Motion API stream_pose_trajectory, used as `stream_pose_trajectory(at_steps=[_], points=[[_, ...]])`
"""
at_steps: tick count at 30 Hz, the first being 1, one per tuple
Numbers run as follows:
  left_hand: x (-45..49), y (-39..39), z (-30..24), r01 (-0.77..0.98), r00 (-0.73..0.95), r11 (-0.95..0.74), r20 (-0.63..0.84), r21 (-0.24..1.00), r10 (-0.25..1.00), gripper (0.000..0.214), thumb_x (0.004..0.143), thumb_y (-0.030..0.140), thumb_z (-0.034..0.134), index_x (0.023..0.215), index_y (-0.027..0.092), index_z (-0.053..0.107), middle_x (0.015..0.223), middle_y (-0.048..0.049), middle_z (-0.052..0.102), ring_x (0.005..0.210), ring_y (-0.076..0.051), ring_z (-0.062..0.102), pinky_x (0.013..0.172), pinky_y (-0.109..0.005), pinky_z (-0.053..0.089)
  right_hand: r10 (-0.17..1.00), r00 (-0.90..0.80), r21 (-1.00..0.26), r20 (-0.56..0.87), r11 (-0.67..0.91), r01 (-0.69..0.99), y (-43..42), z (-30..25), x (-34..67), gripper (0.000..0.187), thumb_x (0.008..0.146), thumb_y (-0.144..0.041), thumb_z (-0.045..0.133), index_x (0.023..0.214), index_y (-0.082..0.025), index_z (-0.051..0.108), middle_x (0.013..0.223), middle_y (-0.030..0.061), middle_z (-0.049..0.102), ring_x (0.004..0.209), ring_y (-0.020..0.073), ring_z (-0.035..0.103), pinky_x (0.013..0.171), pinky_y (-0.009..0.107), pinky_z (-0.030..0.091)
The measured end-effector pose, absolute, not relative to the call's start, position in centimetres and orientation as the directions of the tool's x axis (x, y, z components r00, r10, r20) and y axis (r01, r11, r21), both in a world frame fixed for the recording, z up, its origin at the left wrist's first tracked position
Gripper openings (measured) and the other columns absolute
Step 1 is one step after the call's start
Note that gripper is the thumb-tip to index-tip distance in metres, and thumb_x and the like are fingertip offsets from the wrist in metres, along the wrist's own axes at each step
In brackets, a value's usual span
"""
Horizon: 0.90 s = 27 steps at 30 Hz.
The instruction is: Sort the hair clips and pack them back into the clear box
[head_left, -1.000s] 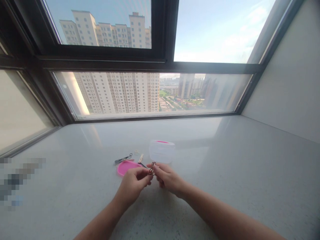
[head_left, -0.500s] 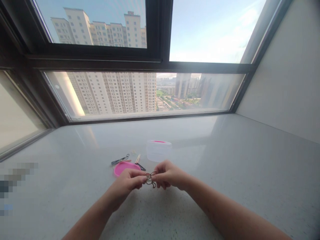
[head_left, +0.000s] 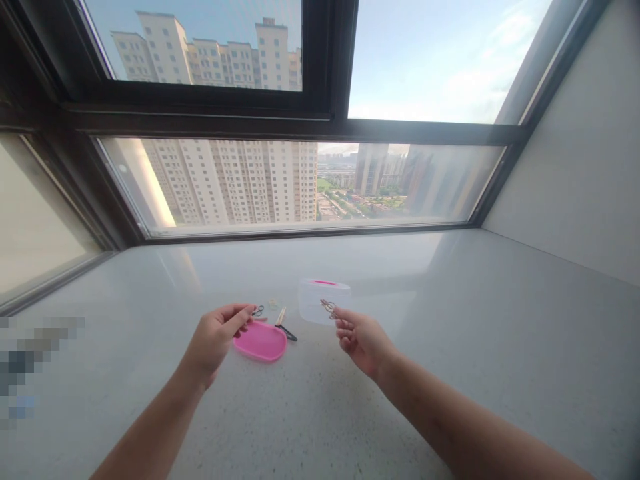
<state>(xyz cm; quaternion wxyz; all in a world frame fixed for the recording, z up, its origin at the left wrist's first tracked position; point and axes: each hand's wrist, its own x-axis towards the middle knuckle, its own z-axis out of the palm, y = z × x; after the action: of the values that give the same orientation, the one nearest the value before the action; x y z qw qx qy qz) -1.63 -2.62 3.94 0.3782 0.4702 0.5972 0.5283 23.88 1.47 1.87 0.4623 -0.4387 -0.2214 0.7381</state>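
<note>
My right hand (head_left: 361, 341) is raised and pinches a twisted bronze-coloured wire puzzle (head_left: 328, 308) between its fingertips, in front of a clear plastic box (head_left: 320, 303) with a pink strip on top. My left hand (head_left: 216, 340) hangs apart from it, holding nothing visible, its fingertips just short of small dark-handled scissors (head_left: 257, 311). Beside those fingers lies a pink oval lid (head_left: 260, 341). A pale stick-like tool with a black end (head_left: 283, 324) rests at the lid's right edge, and a tiny pale item (head_left: 273, 303) lies behind it.
All these things lie on a speckled pale stone sill (head_left: 400, 333), with a dark-framed window (head_left: 300, 127) along its far edge and a pale wall (head_left: 575, 167) on the right. A blurred patch (head_left: 30, 367) covers part of the sill's left side.
My hands have drawn apart. The wire puzzle, held by both hands before, is now in my right hand only, raised and further right. My left hand has moved left and let go.
</note>
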Motion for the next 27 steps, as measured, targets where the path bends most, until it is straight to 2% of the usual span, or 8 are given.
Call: stream_pose_trajectory(at_steps=[3, 11, 14, 16, 20, 23, 27], points=[[-1.6, -2.7, 4.5, 0.253, -0.308, -0.016, 0.096, 0.967, 0.946, 0.035, 0.07, 0.039, 0.066, 0.088, 0.01, 0.07, 0.068, -0.0039, 0.065, 0.063, -0.012, 0.051, 0.062, -0.023, 0.04, 0.877, -0.156, -0.707, -0.455, -0.462, -0.536, 1.4, 1.9, 23.9, 0.013, 0.077, -0.021, 0.065, 0.078, -0.009, 0.059, 0.06, -0.0004, 0.054, 0.043, 0.0035, 0.051, 0.036, 0.011, 0.042], [-1.7, -2.8, 4.8, 0.32, -0.325, -0.008, 0.118, 0.947, 0.938, 0.034, 0.07, 0.04, 0.063, 0.086, 0.01, 0.069, 0.066, -0.0031, 0.065, 0.062, -0.014, 0.052, 0.061, -0.025, 0.042, 0.887, -0.143, -0.675, -0.439, -0.431, -0.599, 1.4, 1.9, 23.8, 0.011, 0.078, -0.019, 0.064, 0.079, -0.008, 0.061, 0.064, 0.0017, 0.057, 0.048, 0.0048, 0.055, 0.042, 0.012, 0.049], [-2.1, -2.6, 4.6, 0.395, -0.337, -0.007, 0.152, 0.919, 0.929, 0.035, 0.072, 0.042, 0.061, 0.087, 0.012, 0.069, 0.07, -0.0041, 0.066, 0.066, -0.017, 0.056, 0.064, -0.026, 0.043, 0.894, -0.153, -0.666, -0.421, -0.419, -0.617, 1.3, 2.0, 23.8, 0.01, 0.078, -0.02, 0.064, 0.079, -0.01, 0.062, 0.067, 0.0029, 0.059, 0.051, 0.0052, 0.056, 0.046, 0.012, 0.05], [-2.6, -2.4, 4.2, 0.538, -0.333, 0.015, 0.196, 0.843, 0.922, 0.032, 0.073, 0.041, 0.058, 0.088, 0.014, 0.069, 0.077, -0.0053, 0.068, 0.073, -0.019, 0.058, 0.069, -0.028, 0.044, 0.898, -0.157, -0.679, -0.411, -0.417, -0.605, 1.1, 1.9, 23.8, 0.011, 0.076, -0.02, 0.065, 0.08, -0.01, 0.062, 0.068, 0.0031, 0.06, 0.051, 0.0051, 0.056, 0.045, 0.012, 0.049], [-3.2, -1.8, 2.9, 0.821, -0.233, 0.027, 0.293, 0.57, 0.927, 0.031, 0.074, 0.033, 0.055, 0.097, 0.017, 0.068, 0.093, -0.0079, 0.065, 0.081, -0.022, 0.058, 0.077, -0.032, 0.044, 0.915, -0.184, -0.756, -0.358, -0.4, -0.519, 0.6, 1.4, 23.4, 0.018, 0.072, -0.022, 0.068, 0.084, -0.01, 0.063, 0.064, 0.0017, 0.059, 0.045, 0.004, 0.052, 0.038, 0.012, 0.04], [-3.3, -1.6, 2.4, 0.876, -0.13, 0.012, 0.212, 0.482, 0.969, 0.034, 0.071, 0.032, 0.057, 0.1, 0.019, 0.068, 0.096, -0.0084, 0.061, 0.09, -0.024, 0.057, 0.083, -0.033, 0.042, 0.936, -0.226, -0.848, -0.271, -0.343, -0.403, 0.2, 0.9, 23.0, 0.023, 0.069, -0.026, 0.069, 0.085, -0.01, 0.063, 0.061, 0.0006, 0.058, 0.041, 0.0042, 0.049, 0.035, 0.014, 0.033], [-2.8, -1.9, 2.6, 0.915, -0.065, 0.033, 0.067, 0.401, 0.996, 0.031, 0.066, 0.031, 0.06, 0.094, 0.023, 0.071, 0.09, -0.0069, 0.056, 0.094, -0.026, 0.055, 0.085, -0.035, 0.04, 0.954, -0.276, -0.961, -0.116, -0.178, -0.211, -0.1, 0.2, 22.3, 0.026, 0.068, -0.034, 0.066, 0.079, -0.01, 0.061, 0.056, -0.0003, 0.058, 0.038, 0.0062, 0.047, 0.035, 0.017, 0.031]])
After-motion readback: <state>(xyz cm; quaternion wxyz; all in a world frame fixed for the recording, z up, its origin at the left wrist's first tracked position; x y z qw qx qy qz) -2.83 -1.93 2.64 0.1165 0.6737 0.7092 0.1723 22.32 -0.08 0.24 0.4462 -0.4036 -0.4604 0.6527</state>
